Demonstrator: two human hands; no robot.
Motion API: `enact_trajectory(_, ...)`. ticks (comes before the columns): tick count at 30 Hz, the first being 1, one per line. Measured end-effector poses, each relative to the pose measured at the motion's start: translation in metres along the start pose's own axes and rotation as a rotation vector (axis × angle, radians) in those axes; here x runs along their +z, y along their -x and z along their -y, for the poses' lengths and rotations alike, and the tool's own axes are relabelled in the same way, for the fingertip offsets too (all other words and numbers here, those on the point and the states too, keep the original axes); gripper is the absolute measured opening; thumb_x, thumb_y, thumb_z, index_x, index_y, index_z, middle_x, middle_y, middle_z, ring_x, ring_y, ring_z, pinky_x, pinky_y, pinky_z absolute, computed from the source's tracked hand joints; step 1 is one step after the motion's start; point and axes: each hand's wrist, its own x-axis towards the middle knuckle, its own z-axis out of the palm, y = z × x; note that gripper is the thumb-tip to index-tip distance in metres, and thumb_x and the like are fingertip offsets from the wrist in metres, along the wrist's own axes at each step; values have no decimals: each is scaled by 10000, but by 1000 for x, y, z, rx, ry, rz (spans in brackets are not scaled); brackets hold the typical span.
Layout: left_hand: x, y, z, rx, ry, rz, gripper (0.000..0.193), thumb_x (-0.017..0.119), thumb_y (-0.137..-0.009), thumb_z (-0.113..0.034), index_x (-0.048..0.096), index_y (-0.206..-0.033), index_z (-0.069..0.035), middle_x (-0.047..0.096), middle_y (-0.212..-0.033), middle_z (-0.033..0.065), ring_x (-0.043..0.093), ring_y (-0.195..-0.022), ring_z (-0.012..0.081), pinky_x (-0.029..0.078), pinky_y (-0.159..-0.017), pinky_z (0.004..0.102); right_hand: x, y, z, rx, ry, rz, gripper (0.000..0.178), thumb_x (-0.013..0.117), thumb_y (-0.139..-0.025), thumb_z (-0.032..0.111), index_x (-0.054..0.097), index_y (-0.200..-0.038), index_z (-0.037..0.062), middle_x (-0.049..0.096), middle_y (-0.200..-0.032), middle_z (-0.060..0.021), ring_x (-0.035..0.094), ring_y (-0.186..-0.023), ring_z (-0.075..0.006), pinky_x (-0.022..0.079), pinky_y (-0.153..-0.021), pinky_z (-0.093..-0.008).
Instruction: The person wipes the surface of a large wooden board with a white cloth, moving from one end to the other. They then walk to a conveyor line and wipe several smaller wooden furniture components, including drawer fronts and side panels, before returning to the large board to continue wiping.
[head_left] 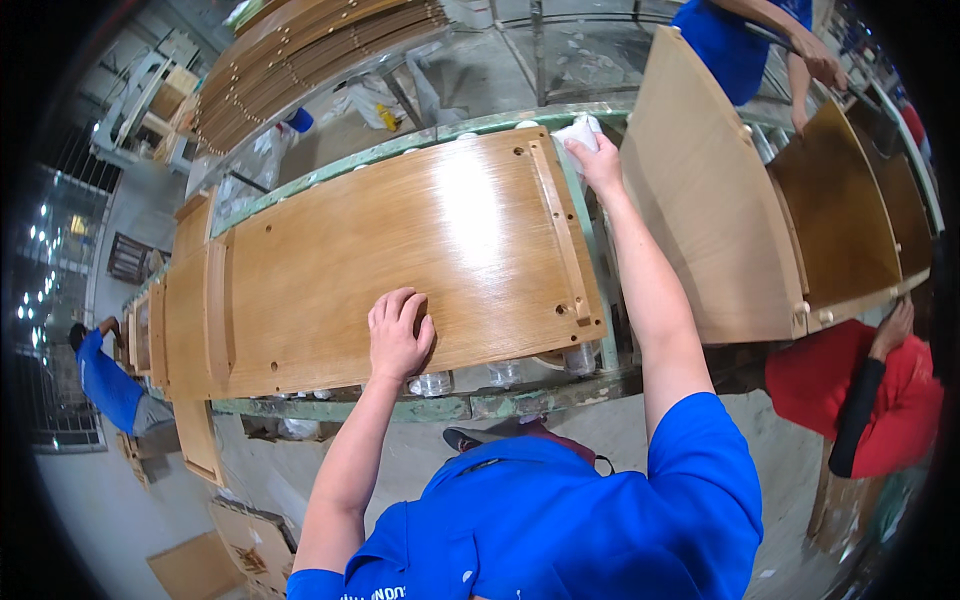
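Most fingertips of our right hand are hidden; its grip is closed around a crumpled white cloth-like wad by the far right corner of a glossy brown rectangular wooden panel. We cannot tell whether the wad touches that edge. Our left hand rests on the panel near its front edge, its grip loose and slightly curled, holding nothing visible; its palm is hidden. The panel lies across a green-framed roller table, covering most rollers. Beyond the grey floor, the picture's rim cuts off a red-shirted person.
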Motion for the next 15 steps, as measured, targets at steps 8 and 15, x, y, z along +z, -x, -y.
enact_trajectory(8,0,0,4,-21,8,-7,333,634,-748,-181,590,-1069,-104,533,-1159,81,464,-1138,288,350,-971,433,26,-34,-1,-115,503,35,520,676,-722,449,630,-1074,68,666,-984,-184,637,-928,-332,487,-810,-406)
enact_trajectory(15,-3,1,6,-25,3,-4,333,633,-749,-183,587,-1068,-99,533,-1146,81,464,-1134,286,347,-971,431,32,-32,8,-114,606,73,457,646,-742,455,628,-1032,102,664,-982,-168,620,-931,-342,474,-789,-425)
